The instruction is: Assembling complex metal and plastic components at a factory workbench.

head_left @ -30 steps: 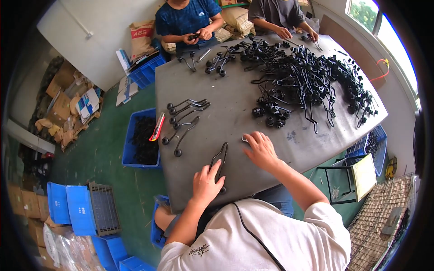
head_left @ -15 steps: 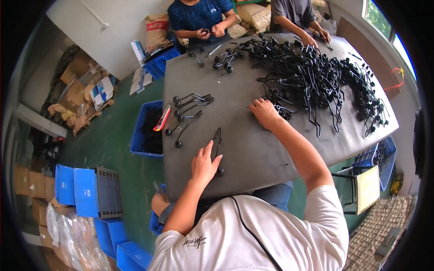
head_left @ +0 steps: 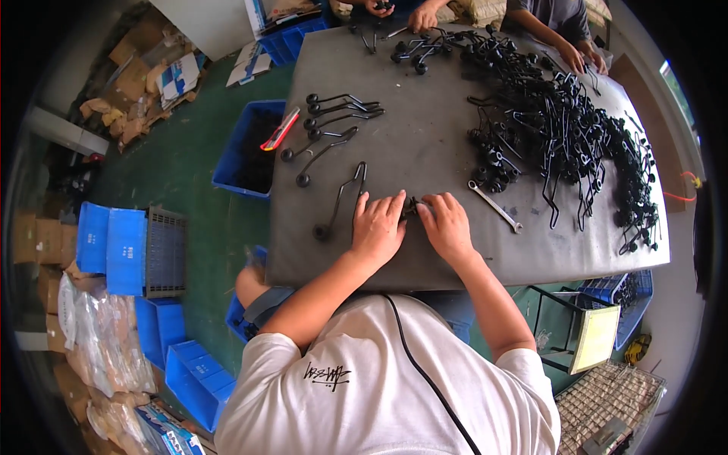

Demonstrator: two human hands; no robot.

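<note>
My left hand [head_left: 379, 230] and my right hand [head_left: 449, 229] meet near the table's front edge. Their fingers close around a small dark part [head_left: 410, 206], mostly covered, so its kind does not show. Just left of my left hand lies a bent black metal rod [head_left: 339, 199] with a round black end piece. Several similar bent rods [head_left: 334, 140] lie in a group farther up the table's left side. Right of my right hand rests a silver wrench [head_left: 495, 206].
A large tangled pile of black rods [head_left: 561, 136] covers the table's right side. A red utility knife [head_left: 280, 129] lies at the left edge, beside a blue bin [head_left: 241, 182] of dark parts. Two co-workers' hands [head_left: 425, 15] [head_left: 572, 57] work at the far edge.
My right hand has come back from the pile toward my left hand, which has left the nearest rod. Both now hold a small dark part. The wrench has come into view.
</note>
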